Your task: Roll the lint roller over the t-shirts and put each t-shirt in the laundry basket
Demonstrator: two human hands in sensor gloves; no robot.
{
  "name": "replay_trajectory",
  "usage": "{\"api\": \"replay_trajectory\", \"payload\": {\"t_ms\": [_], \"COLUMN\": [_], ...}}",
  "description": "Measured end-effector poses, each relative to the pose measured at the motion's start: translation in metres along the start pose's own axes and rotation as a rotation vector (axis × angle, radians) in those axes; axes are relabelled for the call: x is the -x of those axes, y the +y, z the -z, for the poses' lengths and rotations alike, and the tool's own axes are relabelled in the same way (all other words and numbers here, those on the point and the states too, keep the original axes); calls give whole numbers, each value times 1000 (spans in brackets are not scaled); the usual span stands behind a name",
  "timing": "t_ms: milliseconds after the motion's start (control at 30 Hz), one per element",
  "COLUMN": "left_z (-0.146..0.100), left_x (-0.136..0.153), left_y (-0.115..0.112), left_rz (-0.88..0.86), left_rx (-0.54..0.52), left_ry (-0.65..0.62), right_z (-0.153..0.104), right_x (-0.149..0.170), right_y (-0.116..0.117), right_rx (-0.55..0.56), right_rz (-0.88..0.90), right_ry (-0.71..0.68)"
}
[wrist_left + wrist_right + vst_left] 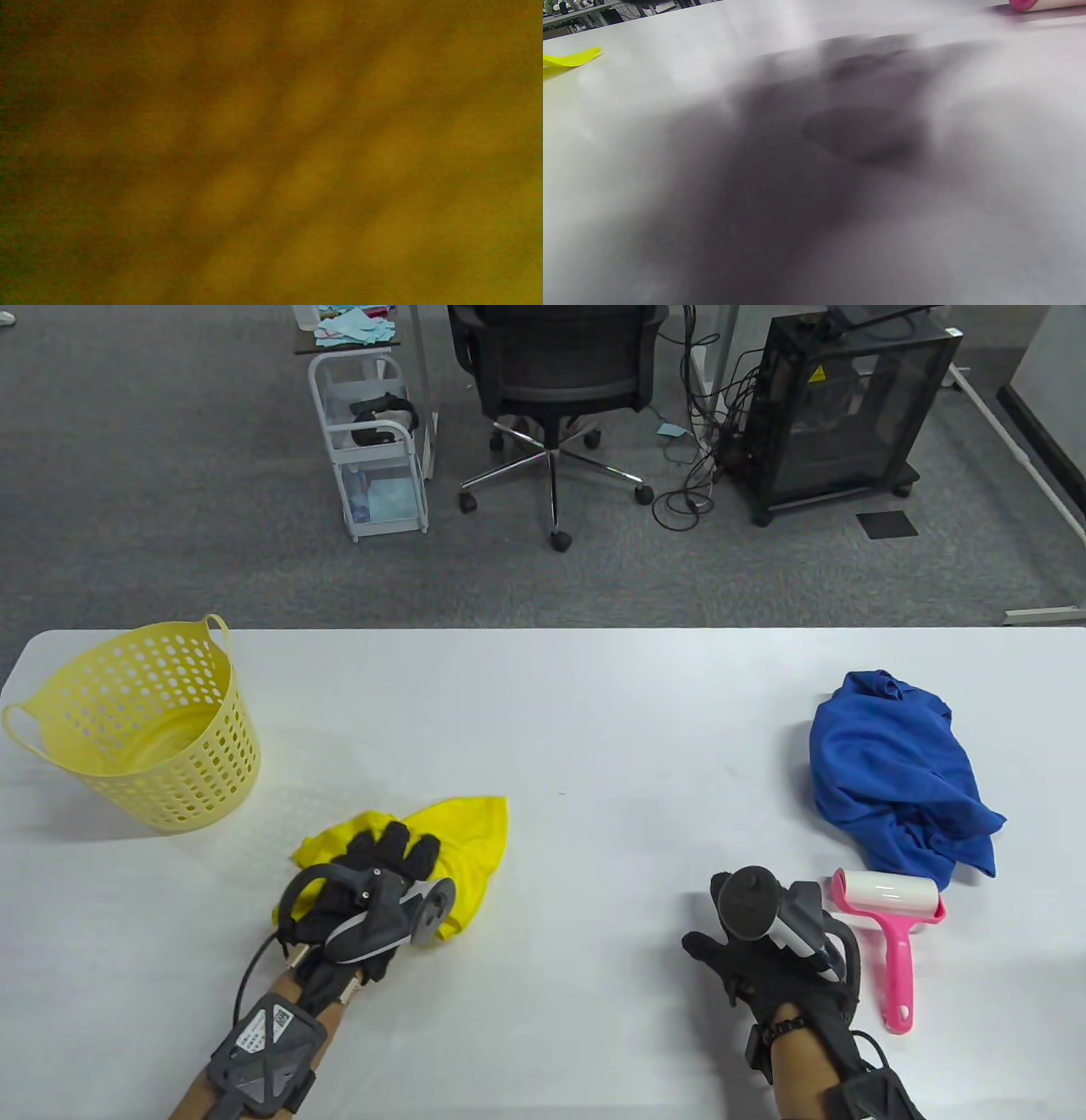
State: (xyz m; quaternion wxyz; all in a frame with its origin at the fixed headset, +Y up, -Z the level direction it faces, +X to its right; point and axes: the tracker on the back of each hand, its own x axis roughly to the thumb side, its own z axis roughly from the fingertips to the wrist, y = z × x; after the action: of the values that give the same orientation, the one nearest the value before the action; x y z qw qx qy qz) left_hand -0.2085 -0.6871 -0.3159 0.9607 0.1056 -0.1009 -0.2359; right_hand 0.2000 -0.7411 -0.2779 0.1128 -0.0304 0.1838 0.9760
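A crumpled yellow t-shirt (471,831) lies on the white table (594,712), front left of centre. My left hand (394,848) is on top of it, its fingers bent down into the cloth. The left wrist view is filled by blurred yellow fabric (271,152). A pink lint roller (891,933) with a white roll lies at the front right. My right hand (730,916) rests on the table just left of it and holds nothing; the tracker hides most of its fingers. A bunched blue t-shirt (899,763) lies behind the roller. The yellow laundry basket (195,780) stands at the far left with nothing in it.
The right wrist view shows bare table (670,127) under the hand's shadow, an edge of the yellow t-shirt (568,59) at far left and the lint roller (1026,4) at the top right corner. Beyond the table stand an office chair (556,381), a white cart (373,449) and a black cabinet (840,407).
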Motion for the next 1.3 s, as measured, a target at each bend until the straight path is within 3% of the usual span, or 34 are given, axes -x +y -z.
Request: {"api": "replay_trajectory", "payload": {"t_ms": [100, 300, 500, 533, 600, 633, 700, 900, 1000, 1200, 1300], "left_z": [17, 48, 80, 87, 96, 99, 104, 105, 98, 54, 23], "left_x": [55, 143, 195, 202, 209, 206, 201, 179, 154, 65, 15], "left_y": [18, 25, 16, 10, -6, -11, -13, 1, 11, 26, 21], "left_rz": [126, 228, 390, 390, 404, 495, 532, 439, 398, 173, 85], "left_rx": [-61, -36, -47, -5, 212, 263, 178, 62, 31, -99, -93], "left_ry": [158, 362, 512, 554, 672, 735, 689, 581, 488, 173, 24], "right_z": [0, -3, -2, -1, 1, 3, 3, 1, 0, 0, 3], "right_x": [0, 3, 6, 7, 10, 12, 16, 16, 13, 10, 8], "right_y": [-1, -6, -8, -8, -7, -7, -7, -10, -10, -8, -7], "right_rx": [-2, 26, 35, 30, 24, 21, 25, 51, 50, 53, 63], "right_rz": [7, 33, 48, 54, 61, 59, 58, 61, 49, 37, 9], "right_ry": [-4, -11, -4, 2, 18, 29, 47, 42, 28, 15, 23]}}
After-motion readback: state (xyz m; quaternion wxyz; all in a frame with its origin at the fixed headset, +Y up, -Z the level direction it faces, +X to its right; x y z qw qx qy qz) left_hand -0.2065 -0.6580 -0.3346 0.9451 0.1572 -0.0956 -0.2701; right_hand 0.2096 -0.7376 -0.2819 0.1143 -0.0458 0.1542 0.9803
